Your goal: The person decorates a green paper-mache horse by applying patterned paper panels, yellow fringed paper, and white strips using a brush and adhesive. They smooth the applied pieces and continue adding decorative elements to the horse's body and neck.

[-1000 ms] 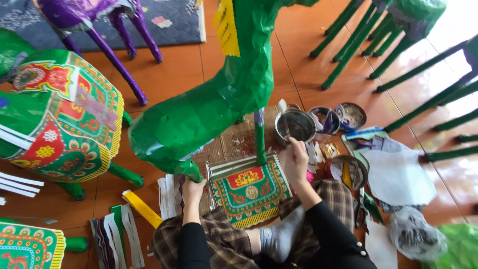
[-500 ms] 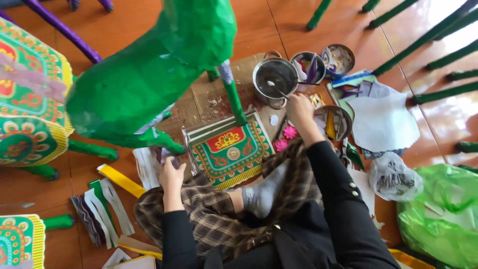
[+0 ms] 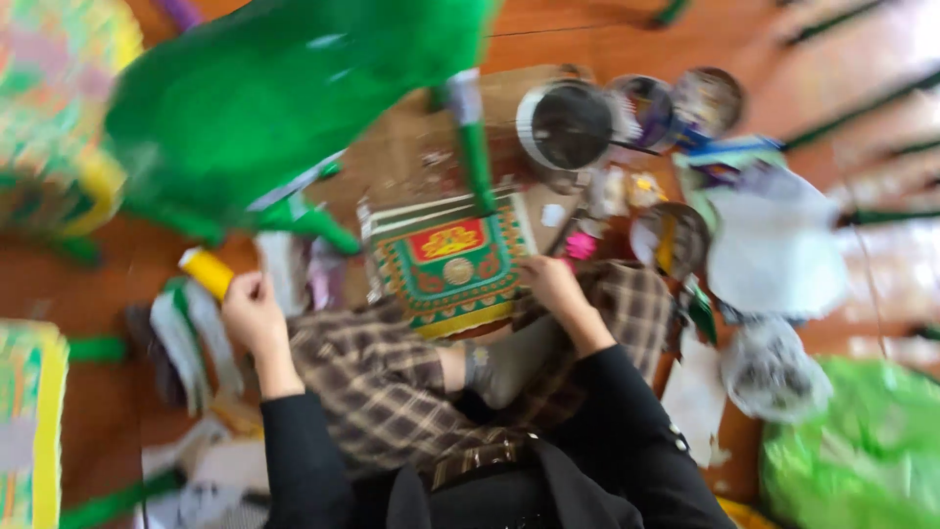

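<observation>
From the head camera, looking straight down and blurred by motion, a person sits cross-legged on a brown wooden floor (image 3: 117,284) in plaid trousers and black sleeves. The right hand (image 3: 553,286) rests on the near right corner of a decorated paper panel (image 3: 448,263), a rectangle with a red centre, a gold emblem, green patterned borders and a yellow near edge, lying just in front of the knees. The fingers curl down onto the panel's edge; whether they pinch it or only press on it is too blurred to tell. The left hand (image 3: 253,315) is well to the left of the panel, apart from it, its fingers bent inward beside a yellow paper strip (image 3: 207,271); the blur hides whether they close on the strip or only touch it. Near that hand, white and green paper strips (image 3: 196,338) lie fanned on the floor.

Above the panel, on the far side, stands a big green paper figure (image 3: 284,98) whose thin green leg (image 3: 475,147) comes down onto the panel's far edge. To the far right of the panel sits a round metal can (image 3: 566,125), with two smaller tins (image 3: 676,98) beyond it and another open tin (image 3: 671,240) closer in. Crumpled white paper (image 3: 774,245) and a clear plastic bag (image 3: 774,372) lie further right, and green plastic (image 3: 862,451) fills the near right corner
</observation>
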